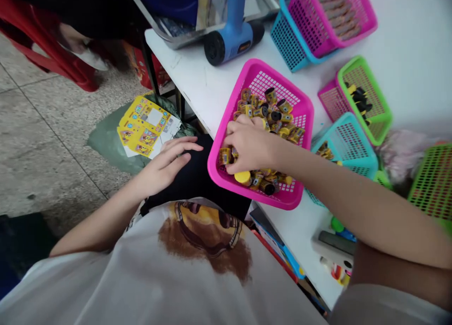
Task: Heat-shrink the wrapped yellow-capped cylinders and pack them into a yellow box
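My right hand (249, 144) reaches into a bright pink basket (216, 167). Its thumb and fingers are apart and curve down over a pile of small printed yellow-and-brown cylinders (294, 134) with black or yellow ends. The fingertips are partly hidden in the pile, and no held piece shows. One yellow round cap (243, 178) lies just below the thumb. To the left of the basket, over my dark-clothed lap, my left hand (169, 162) hovers with its fingers stretched out and nothing in it.
On the white table (190, 75) stand a blue heat-gun-like tool (235, 40), stacked baskets (293, 38), a green basket (386, 127) with black-and-yellow pieces, and a turquoise basket (353, 137). Yellow printed card sheets (146, 125) lie low at left on green plastic. A red stool (45, 38) stands beyond.
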`<state>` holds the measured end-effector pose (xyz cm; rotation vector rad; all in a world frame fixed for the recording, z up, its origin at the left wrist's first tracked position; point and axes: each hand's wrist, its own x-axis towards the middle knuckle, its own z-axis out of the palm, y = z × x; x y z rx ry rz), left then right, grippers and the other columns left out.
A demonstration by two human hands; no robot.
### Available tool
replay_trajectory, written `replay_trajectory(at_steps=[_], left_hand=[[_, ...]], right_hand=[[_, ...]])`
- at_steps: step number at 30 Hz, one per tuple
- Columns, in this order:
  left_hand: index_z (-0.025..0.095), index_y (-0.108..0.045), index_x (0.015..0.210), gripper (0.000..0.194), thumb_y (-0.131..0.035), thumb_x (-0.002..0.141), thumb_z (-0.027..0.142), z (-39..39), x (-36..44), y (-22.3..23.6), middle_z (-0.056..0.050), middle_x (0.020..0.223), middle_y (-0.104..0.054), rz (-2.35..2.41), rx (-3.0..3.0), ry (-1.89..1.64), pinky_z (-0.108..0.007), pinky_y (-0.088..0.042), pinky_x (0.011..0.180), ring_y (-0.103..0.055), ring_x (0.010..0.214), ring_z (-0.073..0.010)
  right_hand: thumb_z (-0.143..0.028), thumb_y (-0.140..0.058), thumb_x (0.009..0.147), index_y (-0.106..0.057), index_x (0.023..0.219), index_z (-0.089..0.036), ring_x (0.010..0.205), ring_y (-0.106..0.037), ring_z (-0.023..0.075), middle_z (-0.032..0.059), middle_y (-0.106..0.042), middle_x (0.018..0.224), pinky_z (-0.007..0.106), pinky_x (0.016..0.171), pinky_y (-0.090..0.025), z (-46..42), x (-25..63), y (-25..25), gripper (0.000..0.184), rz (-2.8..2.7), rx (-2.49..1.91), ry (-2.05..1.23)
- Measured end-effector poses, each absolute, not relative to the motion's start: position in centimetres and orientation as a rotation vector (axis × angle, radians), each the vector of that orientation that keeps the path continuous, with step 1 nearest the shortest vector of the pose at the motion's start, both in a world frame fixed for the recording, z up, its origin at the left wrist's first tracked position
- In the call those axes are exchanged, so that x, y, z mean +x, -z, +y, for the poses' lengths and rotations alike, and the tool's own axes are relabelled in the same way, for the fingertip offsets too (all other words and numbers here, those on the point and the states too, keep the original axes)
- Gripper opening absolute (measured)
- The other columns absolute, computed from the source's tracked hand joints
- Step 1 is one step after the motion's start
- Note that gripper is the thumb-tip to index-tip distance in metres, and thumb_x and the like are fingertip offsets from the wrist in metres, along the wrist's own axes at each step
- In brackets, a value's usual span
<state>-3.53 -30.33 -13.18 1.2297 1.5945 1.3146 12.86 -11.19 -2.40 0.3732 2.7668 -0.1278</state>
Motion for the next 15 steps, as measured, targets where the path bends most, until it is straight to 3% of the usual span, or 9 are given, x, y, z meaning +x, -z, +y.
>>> replay_trajectory(at_steps=[4,7,9,13,15], left_hand=[[0.032,-0.078,0.121,0.032,-0.064,0.096,0.045,-29.8,-3.6,12.0,-0.008,0.144,-0.068,1.644,1.335,-1.405,-0.060,-0.034,0.125,-0.058,0.137,-0.0356],[0.031,-0.079,0.114,0.025,-0.071,0.092,0.038,-28.7,-2.5,9.7,-0.007,0.136,-0.072,1.683,1.436,-1.530,-0.059,-0.031,0.126,-0.058,0.134,-0.0355],[0.030,-0.079,0.112,0.024,-0.074,0.090,0.036,-27.6,-1.2,7.8,-0.007,0.128,-0.075,1.609,1.447,-1.562,-0.055,-0.036,0.124,-0.061,0.128,-0.0341],[0.027,-0.068,0.133,0.044,-0.077,0.091,0.037,-25.2,1.8,4.8,-0.007,0.112,-0.078,1.203,1.228,-1.518,-0.041,-0.059,0.098,-0.072,0.105,-0.0262],[0.027,-0.061,0.140,0.056,-0.082,0.089,0.038,-24.2,2.8,4.3,-0.005,0.100,-0.078,0.996,1.064,-1.485,-0.034,-0.062,0.080,-0.075,0.088,-0.0217]], right_hand=[[-0.045,-0.077,0.080,-0.075,0.118,-0.021,0.120,-0.056,0.0281,0.0069,-0.071,0.117,0.051,0.111,-0.036,-10.4,16.8,-1.2,0.044,3.127,0.342,0.310],[-0.041,-0.073,0.083,-0.070,0.126,-0.024,0.116,-0.063,0.0243,0.0045,-0.073,0.118,0.047,0.110,-0.042,-11.3,20.2,-1.8,0.046,3.465,0.441,0.317],[-0.036,-0.074,0.081,-0.066,0.128,-0.024,0.113,-0.065,0.0235,0.0052,-0.074,0.118,0.045,0.106,-0.049,-12.4,21.8,-1.1,0.048,3.641,0.501,0.403],[-0.026,-0.075,0.078,-0.062,0.129,-0.025,0.113,-0.067,0.0244,0.0079,-0.075,0.118,0.045,0.101,-0.054,-14.3,22.9,0.6,0.053,3.809,0.648,0.617],[-0.025,-0.074,0.080,-0.063,0.128,-0.026,0.111,-0.068,0.0246,0.0082,-0.075,0.117,0.046,0.102,-0.054,-14.9,22.8,0.8,0.050,3.795,0.750,0.551]])
